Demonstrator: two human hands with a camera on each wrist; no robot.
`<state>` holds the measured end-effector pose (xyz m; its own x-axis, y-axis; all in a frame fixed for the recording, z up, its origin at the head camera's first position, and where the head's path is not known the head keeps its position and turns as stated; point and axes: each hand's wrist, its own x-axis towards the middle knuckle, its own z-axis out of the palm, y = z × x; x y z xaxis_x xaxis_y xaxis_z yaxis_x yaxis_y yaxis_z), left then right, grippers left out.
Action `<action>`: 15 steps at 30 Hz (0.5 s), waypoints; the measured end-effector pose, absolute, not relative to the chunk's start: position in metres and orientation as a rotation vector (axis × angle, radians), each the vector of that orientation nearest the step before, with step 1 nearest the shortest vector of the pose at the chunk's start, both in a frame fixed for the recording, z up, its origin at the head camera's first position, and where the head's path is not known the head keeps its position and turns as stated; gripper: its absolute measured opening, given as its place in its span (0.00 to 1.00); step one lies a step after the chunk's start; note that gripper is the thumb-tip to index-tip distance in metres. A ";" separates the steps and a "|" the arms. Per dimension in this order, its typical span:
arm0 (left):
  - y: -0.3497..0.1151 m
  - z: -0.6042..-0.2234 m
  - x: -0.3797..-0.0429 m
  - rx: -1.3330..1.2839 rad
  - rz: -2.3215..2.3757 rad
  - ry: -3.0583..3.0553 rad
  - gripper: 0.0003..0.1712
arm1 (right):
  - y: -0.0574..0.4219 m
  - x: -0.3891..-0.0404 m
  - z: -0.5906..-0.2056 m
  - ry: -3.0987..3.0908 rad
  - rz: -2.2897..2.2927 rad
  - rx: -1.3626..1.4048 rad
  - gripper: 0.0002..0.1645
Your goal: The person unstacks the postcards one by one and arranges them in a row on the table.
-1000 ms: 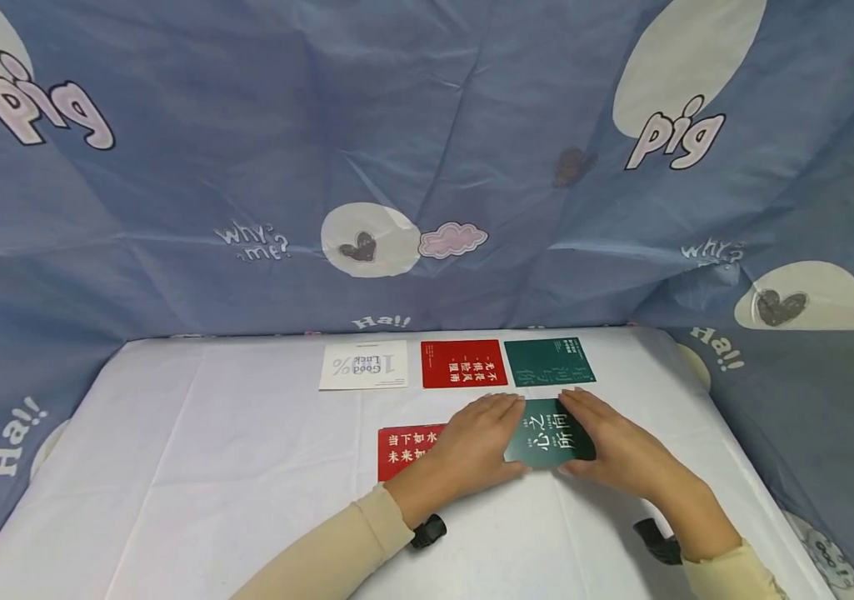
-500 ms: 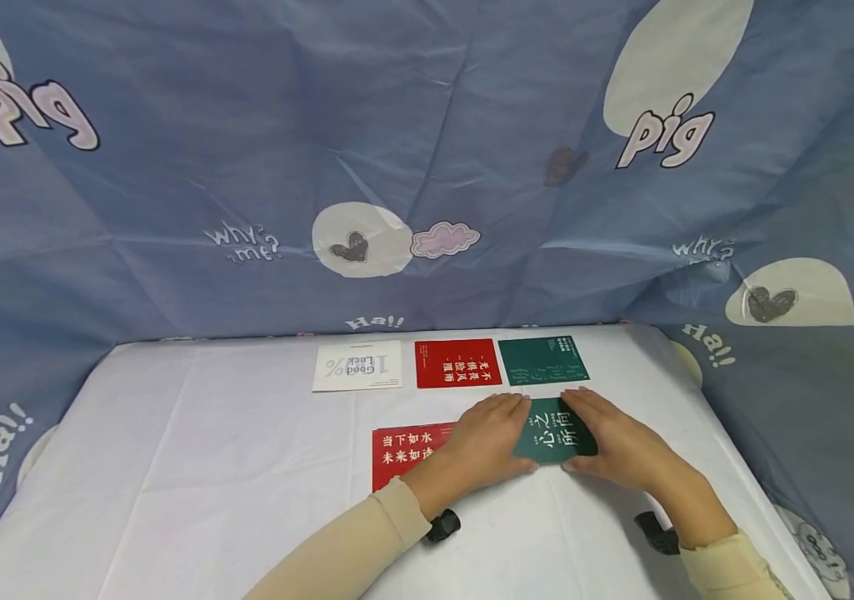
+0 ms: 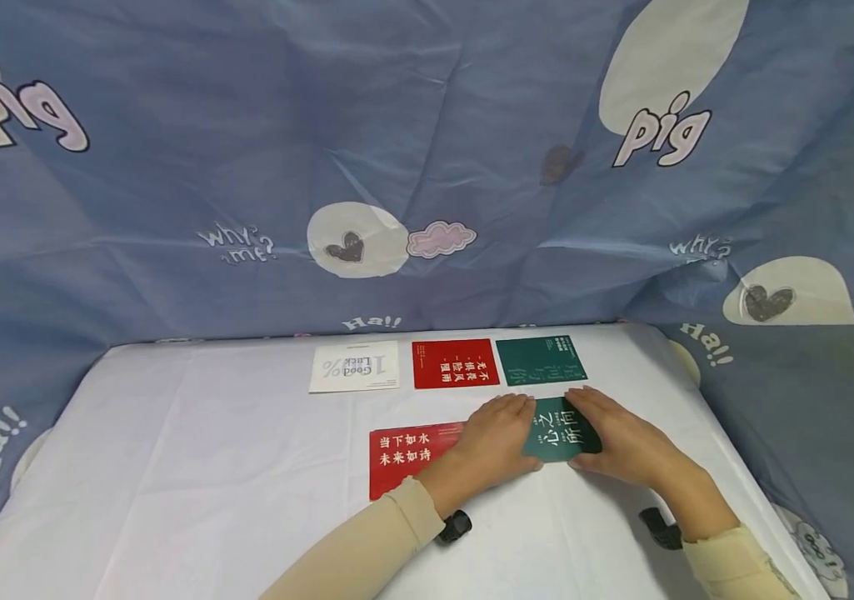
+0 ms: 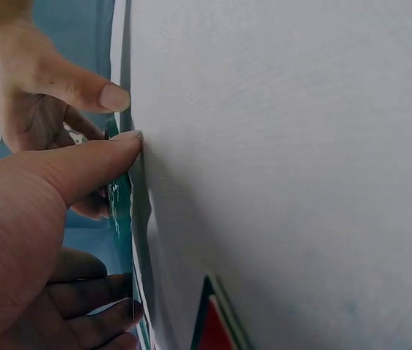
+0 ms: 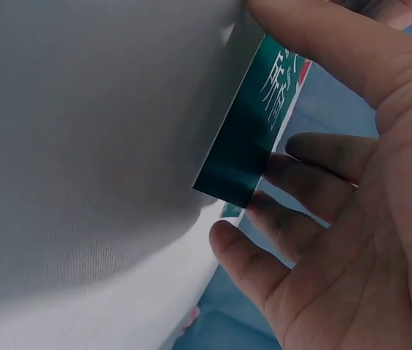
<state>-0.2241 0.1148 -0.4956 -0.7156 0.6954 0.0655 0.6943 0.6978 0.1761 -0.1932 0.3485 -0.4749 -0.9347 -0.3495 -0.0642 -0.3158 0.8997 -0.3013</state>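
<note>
In the head view a dark green card (image 3: 556,442) with white Chinese characters lies at the right of the table, between both hands. My left hand (image 3: 488,443) grips its left end, thumb at the near edge and fingers at the far edge. On the right end my right hand (image 3: 625,437) holds it the same way; in the right wrist view the card (image 5: 238,138) shows its corner between thumb and fingers. A red card (image 3: 400,458) with white characters lies to the left, partly hidden by my left hand and forearm.
Along the back of the white-covered table (image 3: 209,492) lie a white "Good Luck" card (image 3: 355,379), a red card (image 3: 455,363) and a green card (image 3: 541,360) in a row. A blue patterned cloth (image 3: 269,167) rises behind them.
Both hands have shifted slightly right with the green card between them. More of the near red card shows from behind my left hand. The head view has turned a little.
</note>
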 end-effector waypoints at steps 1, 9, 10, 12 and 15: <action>0.115 -0.496 -0.224 1.178 0.300 2.891 0.51 | 0.349 -0.194 -0.475 2.947 -0.436 -0.521 0.58; 0.118 -0.501 -0.228 1.191 0.336 2.906 0.51 | 0.353 -0.199 -0.474 2.941 -0.429 -0.507 0.58; 0.118 -0.501 -0.229 1.194 0.332 2.908 0.51 | 0.353 -0.199 -0.474 2.939 -0.427 -0.501 0.58; 0.120 -0.502 -0.230 1.198 0.323 2.914 0.51 | 0.354 -0.200 -0.474 2.934 -0.425 -0.493 0.58; 0.122 -0.502 -0.230 1.206 0.314 2.920 0.51 | 0.356 -0.201 -0.474 2.932 -0.422 -0.489 0.58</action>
<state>-0.2304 0.1220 -0.5017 -0.7108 0.6953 0.1062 0.7020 0.6918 0.1690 -0.2008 0.3556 -0.4738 -0.9375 -0.3360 -0.0905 -0.2968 0.9079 -0.2960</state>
